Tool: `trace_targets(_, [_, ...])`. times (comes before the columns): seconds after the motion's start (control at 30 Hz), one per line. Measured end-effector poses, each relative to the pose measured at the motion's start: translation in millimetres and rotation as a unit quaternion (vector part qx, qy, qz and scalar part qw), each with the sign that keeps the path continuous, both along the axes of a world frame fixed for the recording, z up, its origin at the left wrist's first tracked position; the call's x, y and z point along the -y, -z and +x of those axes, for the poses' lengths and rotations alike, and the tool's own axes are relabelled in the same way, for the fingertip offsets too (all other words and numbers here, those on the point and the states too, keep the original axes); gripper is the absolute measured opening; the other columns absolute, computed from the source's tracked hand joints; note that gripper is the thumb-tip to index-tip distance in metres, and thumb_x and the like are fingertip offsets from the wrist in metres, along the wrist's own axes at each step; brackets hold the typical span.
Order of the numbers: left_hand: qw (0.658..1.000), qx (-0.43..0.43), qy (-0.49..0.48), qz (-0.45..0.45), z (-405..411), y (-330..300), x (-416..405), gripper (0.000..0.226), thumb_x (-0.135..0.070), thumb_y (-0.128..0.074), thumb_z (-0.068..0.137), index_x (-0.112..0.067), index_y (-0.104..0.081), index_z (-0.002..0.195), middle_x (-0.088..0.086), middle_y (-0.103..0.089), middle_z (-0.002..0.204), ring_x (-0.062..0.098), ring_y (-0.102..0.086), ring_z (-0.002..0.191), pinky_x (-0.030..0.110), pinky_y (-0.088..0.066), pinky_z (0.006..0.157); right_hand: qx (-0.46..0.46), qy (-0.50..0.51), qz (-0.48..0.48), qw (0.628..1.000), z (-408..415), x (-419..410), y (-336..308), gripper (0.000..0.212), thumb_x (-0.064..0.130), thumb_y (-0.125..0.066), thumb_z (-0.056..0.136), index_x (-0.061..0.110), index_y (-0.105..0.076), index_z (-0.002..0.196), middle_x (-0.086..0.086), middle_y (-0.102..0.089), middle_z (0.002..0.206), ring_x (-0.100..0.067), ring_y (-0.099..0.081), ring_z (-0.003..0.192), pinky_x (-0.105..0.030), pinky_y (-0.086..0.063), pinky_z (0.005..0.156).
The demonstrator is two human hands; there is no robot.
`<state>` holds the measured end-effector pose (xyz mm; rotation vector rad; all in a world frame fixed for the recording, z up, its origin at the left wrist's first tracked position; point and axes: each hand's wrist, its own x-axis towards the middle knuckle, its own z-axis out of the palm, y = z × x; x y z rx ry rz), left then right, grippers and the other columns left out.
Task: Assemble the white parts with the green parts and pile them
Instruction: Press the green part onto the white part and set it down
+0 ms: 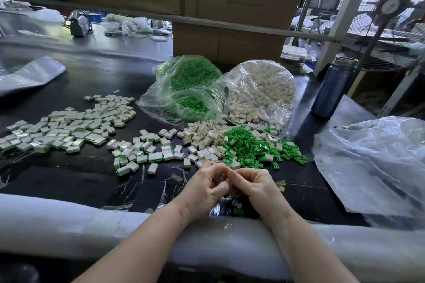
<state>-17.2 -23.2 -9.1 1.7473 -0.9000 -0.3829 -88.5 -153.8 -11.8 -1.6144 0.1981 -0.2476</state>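
My left hand (207,187) and my right hand (254,187) meet fingertip to fingertip low in the middle, fingers curled round a small part that stays mostly hidden between them. Just beyond them lie a heap of loose white parts (207,136) and a heap of loose green parts (253,147). Assembled white-and-green pieces (66,127) spread over the black table to the left, with more assembled pieces (147,153) closer in. A loose green part (238,210) lies under my hands near the table's edge.
Two open clear bags stand behind the heaps: a bag of green parts (187,82) and a bag of white parts (264,89). A blue bottle (332,89) stands at right, a crumpled plastic bag (372,165) beside it. Cardboard boxes (227,43) rise behind. White foam padding (69,227) lines the near edge.
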Motion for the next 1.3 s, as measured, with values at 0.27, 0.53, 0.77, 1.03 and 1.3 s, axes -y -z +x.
trace_targets(0.27, [0.999, 0.013, -0.052, 0.001, 2, 1, 0, 0.005, -0.013, -0.059, 0.089, -0.018, -0.059, 0.088, 0.008, -0.05, 0.099, 0.009, -0.052, 0.076, 0.009, -0.044, 0.069, 0.042, 0.064, -0.01, 0.997, 1, 3, 2, 0.008, 0.001, -0.068, 0.081, 0.008, -0.071, 0.08, -0.016, -0.07, 0.075, -0.027, -0.065, 0.066, -0.045, -0.055, 0.067])
trace_targets(0.53, [0.998, 0.027, -0.048, 0.023, 1, 2, 0, 0.008, -0.017, -0.06, 0.089, -0.011, -0.063, 0.095, 0.002, -0.053, 0.092, 0.009, -0.054, 0.076, 0.01, -0.044, 0.067, 0.022, 0.075, -0.092, 0.993, 1, 1, 0, 0.009, 0.001, -0.065, 0.084, 0.005, -0.064, 0.076, -0.023, -0.065, 0.076, -0.029, -0.06, 0.067, -0.047, -0.053, 0.069])
trace_targets(0.77, [0.998, -0.001, -0.06, 0.018, 3, 4, -2, 0.007, -0.019, -0.061, 0.088, -0.016, -0.064, 0.094, -0.005, -0.064, 0.081, 0.006, -0.06, 0.075, 0.015, -0.048, 0.07, 0.02, 0.085, -0.107, 0.99, 1, 2, 1, 0.006, 0.005, -0.064, 0.086, 0.008, -0.066, 0.08, -0.006, -0.065, 0.07, -0.013, -0.058, 0.062, -0.031, -0.052, 0.062])
trace_targets(1.03, [0.987, -0.057, -0.148, -0.029, 5, 6, -3, 0.019, -0.008, -0.057, 0.09, -0.027, -0.059, 0.093, 0.003, -0.062, 0.077, 0.012, -0.064, 0.064, 0.027, -0.057, 0.067, 0.015, 0.107, -0.098, 0.989, 2, 2, 2, 0.017, 0.002, -0.066, 0.083, 0.014, -0.065, 0.071, 0.007, -0.061, 0.059, 0.002, -0.053, 0.051, -0.017, -0.046, 0.052])
trace_targets(1.3, [0.945, -0.005, -0.326, -0.037, 14, 8, -6, 0.025, -0.007, -0.055, 0.09, -0.018, -0.059, 0.112, 0.006, -0.058, 0.108, 0.018, -0.058, 0.093, 0.032, -0.048, 0.089, -0.007, 0.119, -0.117, 0.986, -1, 2, -2, 0.014, 0.007, -0.067, 0.083, 0.016, -0.066, 0.072, 0.009, -0.061, 0.062, 0.002, -0.053, 0.054, -0.018, -0.05, 0.059])
